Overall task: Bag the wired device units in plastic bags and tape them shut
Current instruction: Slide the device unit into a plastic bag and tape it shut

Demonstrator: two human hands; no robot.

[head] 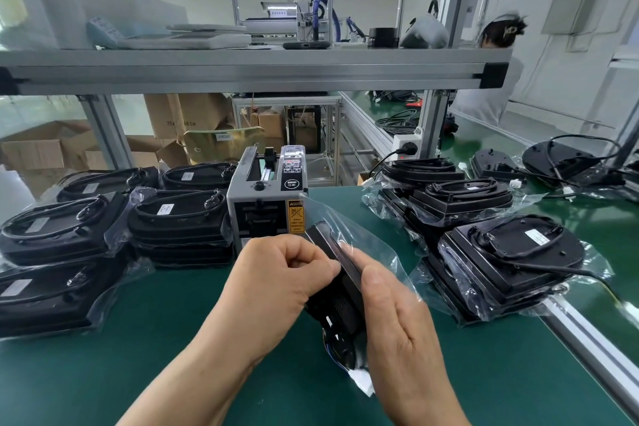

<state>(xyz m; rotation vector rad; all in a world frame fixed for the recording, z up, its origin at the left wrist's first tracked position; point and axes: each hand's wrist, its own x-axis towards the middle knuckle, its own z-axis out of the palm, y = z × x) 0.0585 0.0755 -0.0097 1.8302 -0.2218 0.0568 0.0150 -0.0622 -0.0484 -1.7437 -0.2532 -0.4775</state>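
Note:
A black wired device unit stands on edge inside a clear plastic bag above the green table, between my two hands. My left hand has its fingers curled and pinches the bag against the unit's upper edge. My right hand lies along the unit's right side with straight fingers pressing the plastic flat. The bag's loose open end sticks up toward the tape dispenser. The unit's wires bunch at the bottom of the bag.
Stacks of bagged units fill the table's left side. More bagged units lie on the right beside an aluminium rail. Unbagged units lie on the green conveyor. A shelf beam spans overhead. Another person stands far right.

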